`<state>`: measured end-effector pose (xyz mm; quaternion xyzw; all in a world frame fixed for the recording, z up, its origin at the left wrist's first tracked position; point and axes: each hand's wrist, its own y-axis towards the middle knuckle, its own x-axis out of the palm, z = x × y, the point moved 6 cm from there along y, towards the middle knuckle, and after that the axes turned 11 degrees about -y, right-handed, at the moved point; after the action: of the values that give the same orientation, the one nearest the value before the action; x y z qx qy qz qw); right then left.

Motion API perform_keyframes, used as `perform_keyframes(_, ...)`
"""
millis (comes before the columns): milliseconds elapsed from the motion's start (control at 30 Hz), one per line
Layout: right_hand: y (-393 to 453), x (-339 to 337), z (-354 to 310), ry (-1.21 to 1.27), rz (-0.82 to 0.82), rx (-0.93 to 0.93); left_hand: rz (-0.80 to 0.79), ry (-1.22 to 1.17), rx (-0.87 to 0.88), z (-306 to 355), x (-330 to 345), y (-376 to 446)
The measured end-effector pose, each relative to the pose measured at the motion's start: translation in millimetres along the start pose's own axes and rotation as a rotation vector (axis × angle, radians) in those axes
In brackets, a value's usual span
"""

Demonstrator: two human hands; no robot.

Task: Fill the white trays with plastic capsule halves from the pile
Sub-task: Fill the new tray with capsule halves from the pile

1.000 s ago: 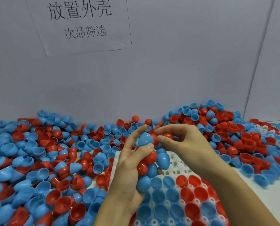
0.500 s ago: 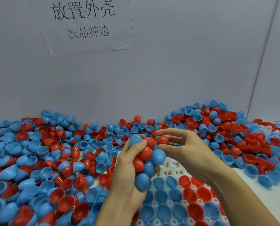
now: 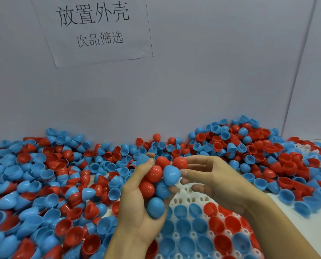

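Left hand [image 3: 137, 202] grips a mixed handful of capsule halves [image 3: 156, 191] above the white tray [image 3: 190, 200], right hand [image 3: 210, 180] pinching a red half [image 3: 179, 163] from it; best seated open side up in a free far-row socket.

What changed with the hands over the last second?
The right hand went from pinching a red capsule half at the top of the cluster to pinching a blue capsule half lower on it. The left hand still grips its handful of capsule halves above the white tray; the tray's filled rows look unchanged.
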<state>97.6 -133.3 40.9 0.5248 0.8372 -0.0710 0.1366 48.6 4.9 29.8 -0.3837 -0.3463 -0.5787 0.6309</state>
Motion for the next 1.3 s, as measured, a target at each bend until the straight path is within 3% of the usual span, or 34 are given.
perform_keyframes(300,1.1,3.7,-4.6,0.019,0.023,-0.073,0.055,-0.236,-0.017,0.0,-0.7,-1.9)
perform_keyframes(567,-0.5,-5.3,-13.6,0.007,0.239,-0.148,0.069,-0.041,-0.026,-2.0,-1.0,0.3)
perform_keyframes(767,-2.9,-2.1,-16.7,-0.031,0.141,-0.145,0.018,0.061,0.014,1.4,-1.5,0.6)
perform_keyframes(933,-6.2,-10.6,-26.5,-0.125,0.266,-0.201,-0.06,0.239,0.046,-0.1,-0.8,3.0)
perform_keyframes(1100,-6.6,-14.1,-28.7,-0.167,0.262,-0.199,-0.085,0.299,0.082,-0.7,-0.6,3.6)
perform_keyframes(1300,-6.2,-8.1,-34.5,-0.45,0.222,-0.218,-0.12,0.35,0.135,2.7,1.2,4.6)
